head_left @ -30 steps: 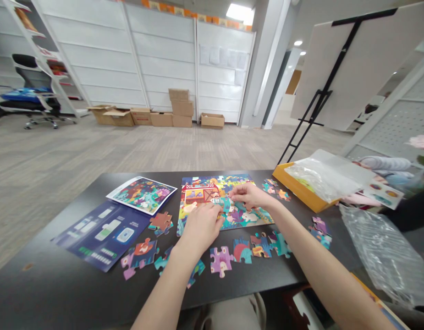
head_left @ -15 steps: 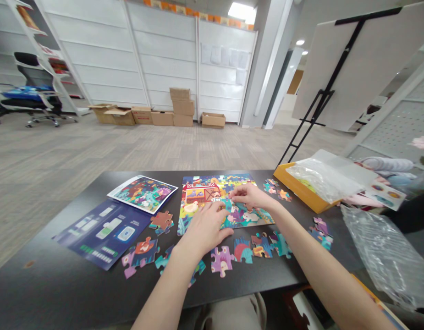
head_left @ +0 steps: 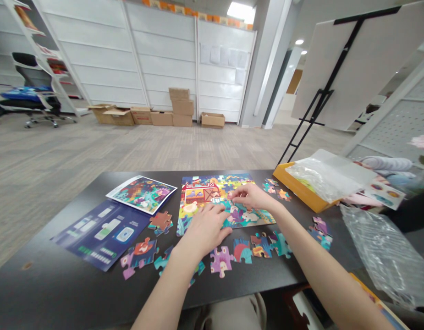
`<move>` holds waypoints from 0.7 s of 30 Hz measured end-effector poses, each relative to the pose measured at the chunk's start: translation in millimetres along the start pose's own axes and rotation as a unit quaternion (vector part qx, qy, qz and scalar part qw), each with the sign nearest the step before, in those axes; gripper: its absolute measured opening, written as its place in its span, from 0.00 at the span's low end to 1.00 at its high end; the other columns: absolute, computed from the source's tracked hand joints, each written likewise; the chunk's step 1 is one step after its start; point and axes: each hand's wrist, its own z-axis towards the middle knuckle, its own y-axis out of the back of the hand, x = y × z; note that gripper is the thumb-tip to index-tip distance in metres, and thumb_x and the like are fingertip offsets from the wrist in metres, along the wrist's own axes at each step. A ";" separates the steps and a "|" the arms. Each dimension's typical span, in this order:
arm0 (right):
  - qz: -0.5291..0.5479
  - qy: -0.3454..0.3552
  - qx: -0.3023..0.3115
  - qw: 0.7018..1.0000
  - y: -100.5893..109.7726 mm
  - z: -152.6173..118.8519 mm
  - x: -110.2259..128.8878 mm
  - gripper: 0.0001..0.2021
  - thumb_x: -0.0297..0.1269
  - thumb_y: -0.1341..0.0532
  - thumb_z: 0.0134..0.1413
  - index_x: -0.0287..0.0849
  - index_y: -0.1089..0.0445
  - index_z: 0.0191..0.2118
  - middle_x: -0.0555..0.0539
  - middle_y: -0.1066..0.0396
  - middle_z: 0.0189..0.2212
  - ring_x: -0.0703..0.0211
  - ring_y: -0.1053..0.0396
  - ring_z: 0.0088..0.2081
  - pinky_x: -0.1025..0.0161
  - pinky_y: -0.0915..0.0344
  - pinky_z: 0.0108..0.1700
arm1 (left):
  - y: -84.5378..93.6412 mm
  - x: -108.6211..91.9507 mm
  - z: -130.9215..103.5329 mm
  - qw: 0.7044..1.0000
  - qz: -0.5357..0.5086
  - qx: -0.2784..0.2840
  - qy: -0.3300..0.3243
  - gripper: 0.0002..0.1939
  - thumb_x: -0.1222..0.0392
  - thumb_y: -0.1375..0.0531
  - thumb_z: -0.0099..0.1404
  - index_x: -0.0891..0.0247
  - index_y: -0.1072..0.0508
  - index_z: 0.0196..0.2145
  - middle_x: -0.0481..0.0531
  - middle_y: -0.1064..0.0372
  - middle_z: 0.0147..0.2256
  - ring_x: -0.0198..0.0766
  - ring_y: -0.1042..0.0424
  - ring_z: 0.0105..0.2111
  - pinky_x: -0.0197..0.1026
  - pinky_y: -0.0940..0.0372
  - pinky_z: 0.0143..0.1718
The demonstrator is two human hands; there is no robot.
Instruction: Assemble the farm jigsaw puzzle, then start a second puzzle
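Note:
A colourful farm-scene jigsaw puzzle [head_left: 194, 196] with a red barn lies on the black table, mostly assembled. My left hand [head_left: 206, 229] rests palm-down over its lower left part, fingers stretched out and thumb apart. Over the middle right, my right hand [head_left: 252, 197] is pinched, thumb and fingertips together at the puzzle's surface. Whatever is between those fingertips is too small to make out. Close in front lie loose pieces: a purple piece [head_left: 221, 261], a red and blue piece [head_left: 242, 250], an orange and blue piece [head_left: 261, 245] and a teal piece [head_left: 281, 244]. My left forearm partly hides others.
On the left are a picture sheet [head_left: 143, 193], a dark blue leaflet [head_left: 103, 233], a brown piece [head_left: 161, 221] and a red and purple piece [head_left: 143, 252]. To the right stand a yellow box [head_left: 301, 190], more pieces [head_left: 321, 227] and a clear plastic bag [head_left: 387, 256].
My right fingertips have shifted very slightly over the puzzle, still pinched. My left hand stays flat in nearly the same place. The loose pieces have not moved.

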 end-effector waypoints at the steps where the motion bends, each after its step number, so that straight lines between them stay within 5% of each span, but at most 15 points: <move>1: -0.006 0.005 -0.001 1.000 -1.1 0.3 -0.2 0.11 0.39 0.34 0.54 0.39 0.20 0.40 0.51 0.26 0.22 0.67 0.35 0.18 0.69 0.41 0.21 | -0.2 -0.1 -0.1 1.000 0.001 0.000 -0.001 0.17 0.52 0.37 0.68 0.60 0.24 0.52 0.54 0.28 0.56 0.52 0.32 0.56 0.55 0.36 0.59; 12: -0.071 0.074 -0.004 0.995 -0.8 -1.6 -4.7 0.10 0.41 0.36 0.57 0.42 0.19 0.36 0.48 0.22 0.27 0.62 0.31 0.25 0.67 0.37 0.27 | -1.4 -3.7 -2.3 1.000 0.013 0.005 -0.011 0.16 0.54 0.41 0.70 0.59 0.26 0.53 0.54 0.27 0.55 0.51 0.33 0.55 0.54 0.37 0.58; 18: -0.074 0.039 -0.109 0.990 22.1 -8.2 -5.0 0.14 0.46 0.40 0.59 0.41 0.22 0.35 0.46 0.22 0.29 0.57 0.27 0.29 0.65 0.35 0.31 | -3.8 -3.0 -2.4 1.000 0.019 0.008 -0.007 0.16 0.54 0.42 0.71 0.59 0.26 0.54 0.54 0.28 0.57 0.51 0.34 0.56 0.53 0.37 0.57; 21: -0.068 0.016 -0.109 0.992 27.3 -11.4 -4.4 0.15 0.47 0.39 0.59 0.41 0.22 0.34 0.46 0.21 0.30 0.57 0.27 0.30 0.64 0.36 0.31 | -4.9 -2.6 -1.6 1.000 0.023 0.008 -0.009 0.16 0.55 0.41 0.70 0.59 0.26 0.54 0.55 0.28 0.56 0.51 0.34 0.55 0.53 0.37 0.57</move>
